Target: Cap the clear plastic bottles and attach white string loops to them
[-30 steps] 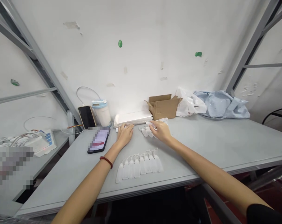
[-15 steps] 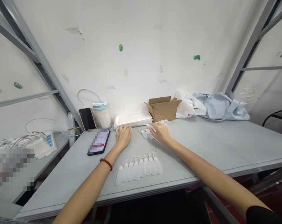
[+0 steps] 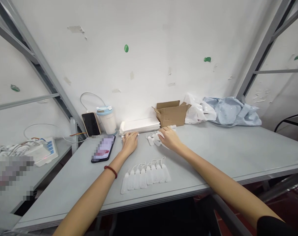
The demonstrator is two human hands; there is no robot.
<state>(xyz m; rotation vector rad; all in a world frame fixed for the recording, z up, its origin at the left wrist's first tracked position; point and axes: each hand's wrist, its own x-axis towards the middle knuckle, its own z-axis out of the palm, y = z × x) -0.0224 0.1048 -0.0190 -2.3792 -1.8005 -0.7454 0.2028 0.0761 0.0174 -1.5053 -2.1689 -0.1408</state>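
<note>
My right hand (image 3: 170,138) is closed at a small pile of white plastic tags (image 3: 154,141) with string loops, a white tag (image 3: 160,134) at its fingertips. Part of the pile is hidden behind this hand. My left hand (image 3: 130,143) rests with bent fingers just in front of a stack of white flat pieces (image 3: 140,125). Bits of something white show on both sides of its fingers, but what it is stays hidden. Nearer the table's front edge lies a row of several white translucent tags (image 3: 146,178), side by side, loops pointing away from me.
To the left lie a phone (image 3: 103,149), another phone (image 3: 91,124) on a cable, and a lidded cup (image 3: 107,121). An open cardboard box (image 3: 172,114), a white plastic bag (image 3: 200,111) and light blue cloth (image 3: 234,111) stand along the wall. A power strip (image 3: 47,152) sits far left.
My right hand has shifted slightly within the pile, and its tag now shows less. Some loose tags there lie differently. My left hand and the front row look the same.
</note>
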